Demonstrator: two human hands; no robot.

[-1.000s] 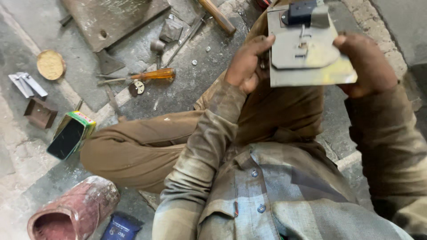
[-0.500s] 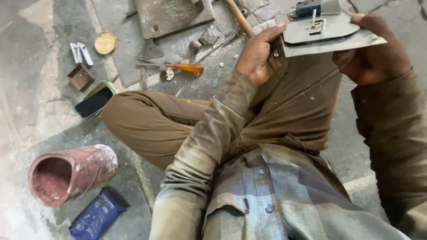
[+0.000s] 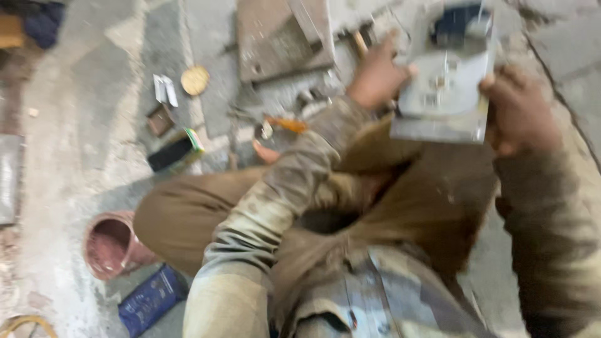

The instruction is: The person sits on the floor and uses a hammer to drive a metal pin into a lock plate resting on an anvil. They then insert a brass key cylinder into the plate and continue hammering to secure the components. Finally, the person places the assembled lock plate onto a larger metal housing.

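Grey sheet metal fills the upper right of the frame: a flat metal plate [image 3: 446, 94] with a smaller shaped piece and a dark block mounted on its face, held up in the air above the person's lap; the picture is blurred, so the small fittings on it cannot be told apart. The left hand [image 3: 379, 78] clamps the plate's left edge, fingers curled round it, thumb towards the face; the right hand [image 3: 519, 112] is closed on the right edge in the same way. Held by both edges like this, the face stays uncovered and tilted towards the wearer's eyes, which looks like a grip for inspecting rather than carrying.

The person sits on the concrete floor [image 3: 75, 156] with brown-trousered legs folded, so the lap lies directly beneath the plate; tools are spread within arm's reach at the upper middle. A heavy steel slab [image 3: 282, 37] lies flat at the top centre, probably a working surface; an orange-handled tool [image 3: 285, 124] lies just below it, near the left forearm; a wooden handle [image 3: 360, 44] shows beside the left hand. Further left sit a round brass-coloured disc [image 3: 195, 80], a small folded white piece [image 3: 164, 89], a small rusty box [image 3: 160, 119] and a dark phone [image 3: 175, 152]. At the lower left a reddish pot [image 3: 113, 245] lies on its side, a blue packet [image 3: 150, 299] just below it.
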